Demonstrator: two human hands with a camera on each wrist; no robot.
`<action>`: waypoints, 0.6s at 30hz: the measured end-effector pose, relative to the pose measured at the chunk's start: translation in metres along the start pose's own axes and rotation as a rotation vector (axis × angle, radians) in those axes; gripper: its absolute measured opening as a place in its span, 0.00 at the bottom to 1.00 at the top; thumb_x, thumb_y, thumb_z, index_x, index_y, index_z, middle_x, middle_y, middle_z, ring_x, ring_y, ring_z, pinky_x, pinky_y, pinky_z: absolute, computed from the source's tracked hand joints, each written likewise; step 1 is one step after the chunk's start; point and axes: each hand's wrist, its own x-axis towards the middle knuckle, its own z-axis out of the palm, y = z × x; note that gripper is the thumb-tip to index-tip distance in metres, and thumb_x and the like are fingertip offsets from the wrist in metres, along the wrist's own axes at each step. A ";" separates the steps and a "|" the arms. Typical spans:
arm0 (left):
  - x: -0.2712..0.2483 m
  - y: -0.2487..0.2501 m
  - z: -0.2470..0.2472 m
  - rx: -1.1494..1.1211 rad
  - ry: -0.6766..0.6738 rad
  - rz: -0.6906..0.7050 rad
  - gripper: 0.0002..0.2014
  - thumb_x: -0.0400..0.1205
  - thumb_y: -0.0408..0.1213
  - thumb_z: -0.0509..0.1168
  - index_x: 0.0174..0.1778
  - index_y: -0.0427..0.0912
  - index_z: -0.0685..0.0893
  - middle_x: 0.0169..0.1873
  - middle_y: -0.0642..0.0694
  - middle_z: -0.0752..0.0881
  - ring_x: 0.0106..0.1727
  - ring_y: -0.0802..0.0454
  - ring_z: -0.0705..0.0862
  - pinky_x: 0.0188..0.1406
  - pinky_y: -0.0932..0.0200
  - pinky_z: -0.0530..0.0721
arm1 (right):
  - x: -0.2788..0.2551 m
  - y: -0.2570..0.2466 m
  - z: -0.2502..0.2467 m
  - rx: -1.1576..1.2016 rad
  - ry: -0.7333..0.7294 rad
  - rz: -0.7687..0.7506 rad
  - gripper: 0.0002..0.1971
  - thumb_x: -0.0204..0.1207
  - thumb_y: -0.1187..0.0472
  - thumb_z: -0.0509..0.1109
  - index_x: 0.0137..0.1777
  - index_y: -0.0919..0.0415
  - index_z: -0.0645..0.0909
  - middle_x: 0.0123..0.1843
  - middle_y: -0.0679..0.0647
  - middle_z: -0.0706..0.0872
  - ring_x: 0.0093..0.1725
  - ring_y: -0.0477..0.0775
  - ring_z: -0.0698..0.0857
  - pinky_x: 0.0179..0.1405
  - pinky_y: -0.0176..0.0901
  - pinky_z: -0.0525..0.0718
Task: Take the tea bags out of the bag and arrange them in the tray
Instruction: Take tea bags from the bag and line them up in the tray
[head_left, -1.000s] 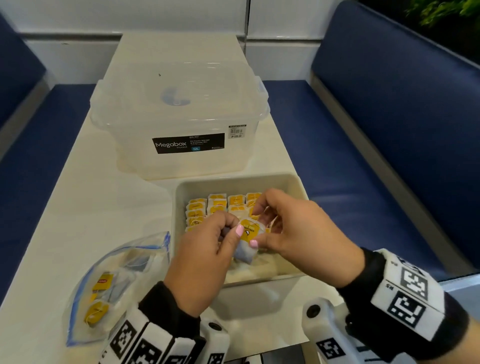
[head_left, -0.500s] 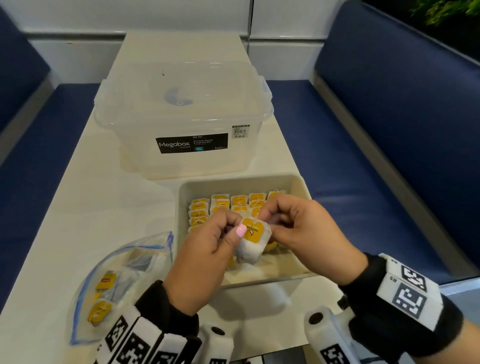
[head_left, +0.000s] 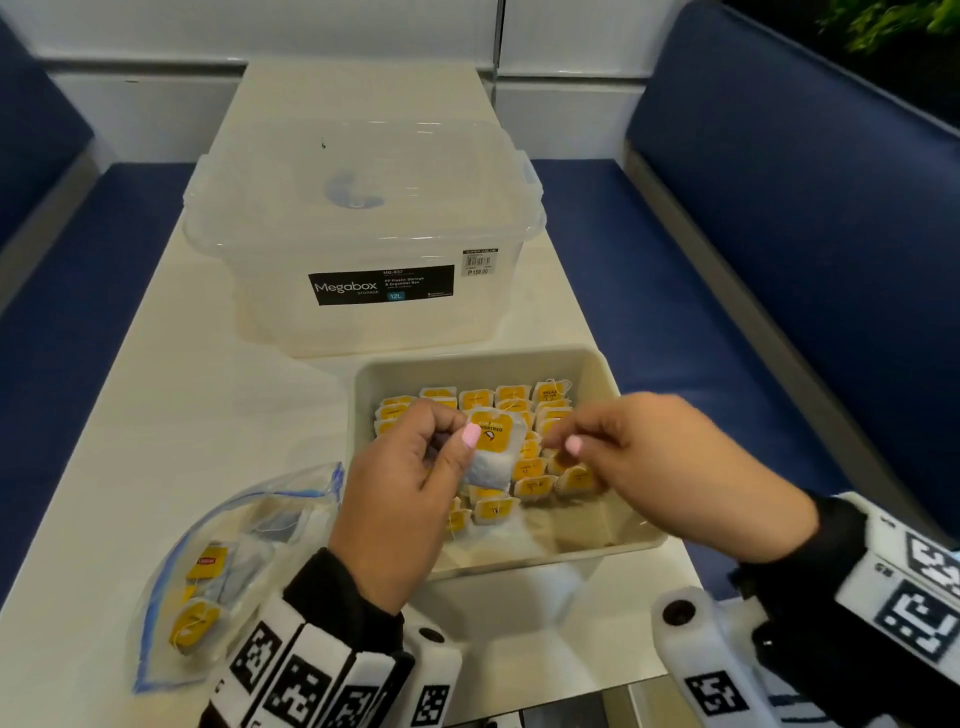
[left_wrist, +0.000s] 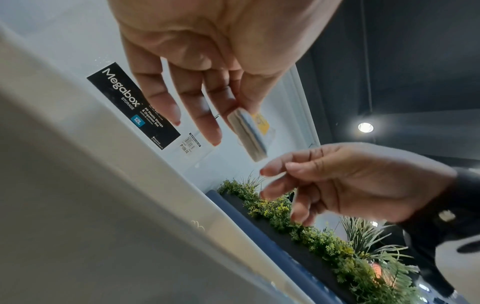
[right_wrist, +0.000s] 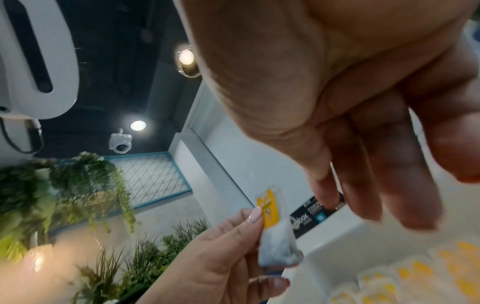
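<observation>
My left hand (head_left: 462, 441) pinches a white tea bag (head_left: 491, 441) with a yellow tag between thumb and fingers, above the beige tray (head_left: 597, 364). The left wrist view shows that tea bag (left_wrist: 249, 135) edge-on, thick like a small stack, at my left hand's (left_wrist: 233, 109) fingertips. My right hand (head_left: 563, 441) hovers just right of it over the tray, fingers loosely bent; nothing shows in my right hand (right_wrist: 389, 195) in the right wrist view. Rows of tea bags (head_left: 524, 467) fill the tray's far part. A clear zip bag (head_left: 223, 561) at lower left holds more tea bags (head_left: 208, 561).
A lidded clear Megabox storage box (head_left: 363, 234) stands just behind the tray on the cream table (head_left: 182, 415). Blue benches (head_left: 727, 312) flank the table on both sides. The tray's near strip (head_left: 571, 535) is bare.
My right hand has let go of the tea bag and drawn off to the right. My left hand keeps hold of it over the tray.
</observation>
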 end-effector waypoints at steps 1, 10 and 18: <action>0.000 0.000 0.000 0.021 -0.003 0.013 0.07 0.81 0.38 0.64 0.37 0.50 0.80 0.32 0.57 0.81 0.33 0.64 0.77 0.33 0.76 0.73 | 0.001 -0.001 -0.004 0.003 0.082 0.001 0.09 0.80 0.54 0.64 0.51 0.44 0.86 0.38 0.38 0.86 0.36 0.36 0.82 0.38 0.26 0.75; -0.001 0.003 0.006 0.093 -0.050 0.057 0.06 0.79 0.45 0.67 0.37 0.60 0.80 0.39 0.65 0.85 0.39 0.66 0.83 0.37 0.74 0.77 | 0.017 -0.029 -0.016 -0.193 0.079 -0.195 0.03 0.75 0.52 0.72 0.46 0.47 0.86 0.42 0.44 0.89 0.38 0.42 0.81 0.38 0.33 0.76; -0.019 -0.018 -0.032 0.258 -0.002 -0.056 0.13 0.76 0.37 0.71 0.51 0.61 0.82 0.51 0.65 0.84 0.56 0.66 0.81 0.53 0.73 0.73 | 0.039 -0.006 -0.003 -0.525 -0.150 -0.194 0.04 0.73 0.54 0.68 0.42 0.47 0.85 0.39 0.43 0.87 0.35 0.44 0.79 0.35 0.40 0.82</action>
